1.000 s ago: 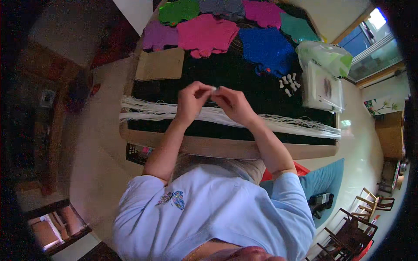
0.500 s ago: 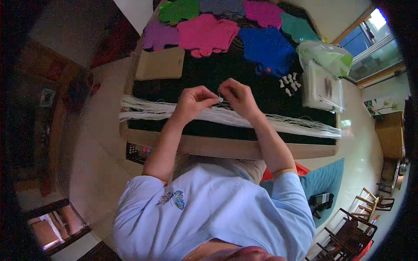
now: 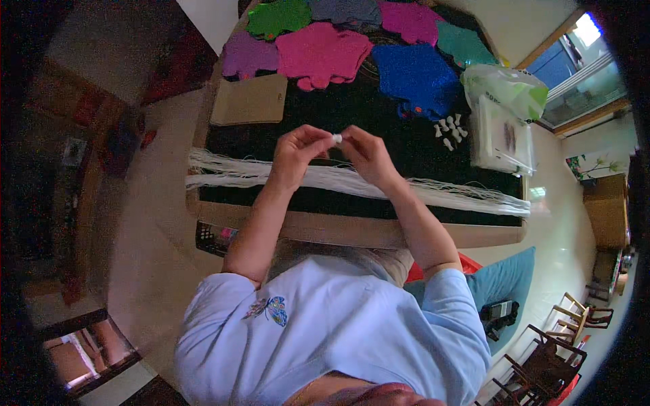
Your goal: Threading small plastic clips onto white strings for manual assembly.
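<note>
My left hand (image 3: 296,154) and my right hand (image 3: 367,154) meet above the dark table top. Between their fingertips is a small white bundle (image 3: 336,138), which the left thumb and fingers pinch. The right fingertips are pressed together at its right side; whether they grip a thread of it is too small to tell. Below both hands, a long hank of white yarn (image 3: 338,180) stretches across the table, partly hidden by my wrists. Several small white bundles (image 3: 449,128), narrow in the middle, lie apart to the right.
A tan folded sheet (image 3: 249,100) lies at the left. Along the back are knitted pieces, among them a pink one (image 3: 323,54) and a blue one (image 3: 416,76). A plastic bag (image 3: 508,88) rests on a clear flat package (image 3: 501,145) at the right. The table's wooden front edge (image 3: 338,227) is near me.
Both hands have risen slightly away from the yarn hank. The right hand has turned lower at the fingertips, and the white bundle now shows more plainly between the hands.
</note>
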Action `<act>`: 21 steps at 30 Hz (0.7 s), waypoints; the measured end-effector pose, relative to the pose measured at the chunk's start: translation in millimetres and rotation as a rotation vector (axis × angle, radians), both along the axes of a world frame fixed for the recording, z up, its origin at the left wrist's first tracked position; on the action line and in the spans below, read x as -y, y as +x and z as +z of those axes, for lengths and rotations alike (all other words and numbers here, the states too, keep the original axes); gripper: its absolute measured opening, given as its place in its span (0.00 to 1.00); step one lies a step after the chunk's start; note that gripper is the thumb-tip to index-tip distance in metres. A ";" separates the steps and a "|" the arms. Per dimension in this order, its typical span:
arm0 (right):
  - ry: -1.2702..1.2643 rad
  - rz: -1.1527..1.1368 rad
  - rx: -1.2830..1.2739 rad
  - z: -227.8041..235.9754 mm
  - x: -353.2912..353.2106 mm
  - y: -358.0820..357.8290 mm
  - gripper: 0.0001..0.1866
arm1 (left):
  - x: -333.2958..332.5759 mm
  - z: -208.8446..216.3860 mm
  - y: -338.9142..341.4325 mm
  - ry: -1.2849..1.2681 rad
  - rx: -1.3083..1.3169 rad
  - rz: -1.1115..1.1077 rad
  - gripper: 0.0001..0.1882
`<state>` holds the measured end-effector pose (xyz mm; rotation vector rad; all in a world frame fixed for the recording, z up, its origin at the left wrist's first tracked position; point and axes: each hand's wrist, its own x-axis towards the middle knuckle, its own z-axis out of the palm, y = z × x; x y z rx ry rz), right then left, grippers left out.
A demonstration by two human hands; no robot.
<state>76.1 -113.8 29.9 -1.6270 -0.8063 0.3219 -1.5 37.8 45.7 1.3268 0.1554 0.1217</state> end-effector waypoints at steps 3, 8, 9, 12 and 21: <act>-0.027 0.089 0.165 2.1 -2.5 -8.8 0.03 | 3.9 -1.5 4.1 0.116 0.049 0.229 0.03; -0.053 0.006 0.072 10.1 5.6 1.8 0.03 | 2.8 6.2 -1.6 0.570 0.016 -0.046 0.04; -0.056 -0.018 0.045 9.0 5.9 4.5 0.02 | 1.5 5.4 -2.0 0.571 0.016 -0.048 0.04; -0.057 0.067 0.023 11.7 4.6 -2.3 0.02 | -1.4 1.7 0.6 0.171 -0.023 -0.035 0.04; -0.012 -0.025 0.006 8.8 6.7 3.6 0.04 | 4.3 6.9 -6.0 0.481 -0.070 -0.147 0.03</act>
